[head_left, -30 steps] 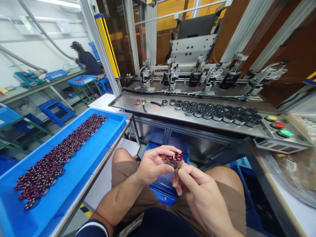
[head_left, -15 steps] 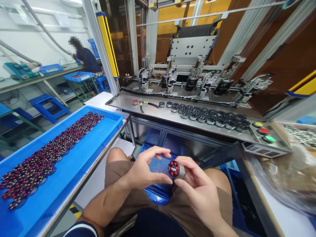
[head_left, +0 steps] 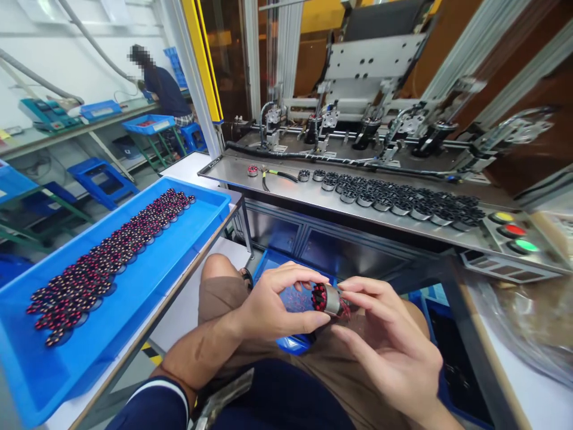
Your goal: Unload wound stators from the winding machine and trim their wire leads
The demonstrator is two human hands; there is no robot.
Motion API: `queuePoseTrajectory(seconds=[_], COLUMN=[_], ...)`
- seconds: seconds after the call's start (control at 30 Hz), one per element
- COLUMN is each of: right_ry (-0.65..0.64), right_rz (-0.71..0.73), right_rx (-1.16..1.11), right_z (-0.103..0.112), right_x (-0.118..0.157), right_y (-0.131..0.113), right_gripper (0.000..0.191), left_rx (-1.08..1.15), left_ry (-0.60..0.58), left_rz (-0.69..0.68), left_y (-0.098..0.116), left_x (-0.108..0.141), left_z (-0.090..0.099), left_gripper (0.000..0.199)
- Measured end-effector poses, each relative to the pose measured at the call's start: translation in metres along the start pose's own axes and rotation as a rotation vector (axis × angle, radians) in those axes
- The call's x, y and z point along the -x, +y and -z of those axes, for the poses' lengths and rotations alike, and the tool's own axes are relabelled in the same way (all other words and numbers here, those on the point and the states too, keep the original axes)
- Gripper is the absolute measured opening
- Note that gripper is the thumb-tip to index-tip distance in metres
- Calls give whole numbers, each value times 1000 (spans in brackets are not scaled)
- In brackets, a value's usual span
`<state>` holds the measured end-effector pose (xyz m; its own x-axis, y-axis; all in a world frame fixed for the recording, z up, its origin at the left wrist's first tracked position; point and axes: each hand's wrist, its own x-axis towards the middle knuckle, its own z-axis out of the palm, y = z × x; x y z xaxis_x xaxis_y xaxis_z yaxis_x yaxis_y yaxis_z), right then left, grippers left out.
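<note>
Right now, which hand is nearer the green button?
Right. The right hand is left of and below the green button in view; the left hand is farther left, holding the metal cylinder.

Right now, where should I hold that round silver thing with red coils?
Probably by its curved silver wall, from the near side, with the grip above and below: it lies sideways, red coils at its left end and reddish wires at its right.

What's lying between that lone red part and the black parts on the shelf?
A plier-like tool lies between the red part and the black parts, in the head view.
</note>
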<state>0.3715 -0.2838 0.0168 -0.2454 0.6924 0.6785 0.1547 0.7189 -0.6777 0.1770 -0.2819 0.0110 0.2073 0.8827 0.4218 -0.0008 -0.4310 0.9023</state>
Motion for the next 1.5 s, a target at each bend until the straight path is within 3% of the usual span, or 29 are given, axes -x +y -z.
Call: queuePoseTrajectory(seconds=[0.13, 0.27, 0.33, 0.43, 0.6, 0.67, 0.77, 0.83, 0.97, 1.2, 1.33, 1.43, 1.5], right_ry=[30, 77, 73, 74, 102, 50, -142, -235, -262, -449, -427, -366, -368], right_rz=[-33, -125, -158, -245, -396, -350, -290, -300, -266, 243, 300, 332, 350], right_rx=[-56, -88, -103, -151, -112, -19, 115, 125, 98, 362, 490, 457, 411], right_z=[0, -7, -9, -6, 22, 30, 27, 18, 6, 42, 54, 38, 19], right_x=[-6, -9, -8, -1, 9, 7, -2, -9, -20, -39, -44, -45, -46], right_y=[-7, -14, -16, -13, 1, 0, -12, -20, -23, 3, 1, -16, -25], right_gripper=[13, 15, 17, 22, 16, 16, 21, 26, 22, 20, 17, 22, 12], left_rx=[109, 342, 392, 323, -167, -350, -514, -548, -509, -325, -372, -431, -439], left_ry=[14, -11, -10, 19, 53, 9, -70, -108, -135, -195, -129, -64, -47], left_rz=[22, 180, 187, 59, -307, -405, -444, -436, -429, -436, -417, -396, -377], left_y=[-2, -4, -6, -7, 1, 5, 10, 12, 12, 18, 16, 13, 11], left_x=[2, 4, 4, 3, -3, -5, -3, -1, 3, 3, 5, 7, 7], left_z=[-4, -8, -10, -10, -2, 2, 5, 6, 12, 21, 22, 20, 19], left_gripper=[39, 45, 46, 40, 35, 32, 31, 35, 44, 23, 22, 25, 29])
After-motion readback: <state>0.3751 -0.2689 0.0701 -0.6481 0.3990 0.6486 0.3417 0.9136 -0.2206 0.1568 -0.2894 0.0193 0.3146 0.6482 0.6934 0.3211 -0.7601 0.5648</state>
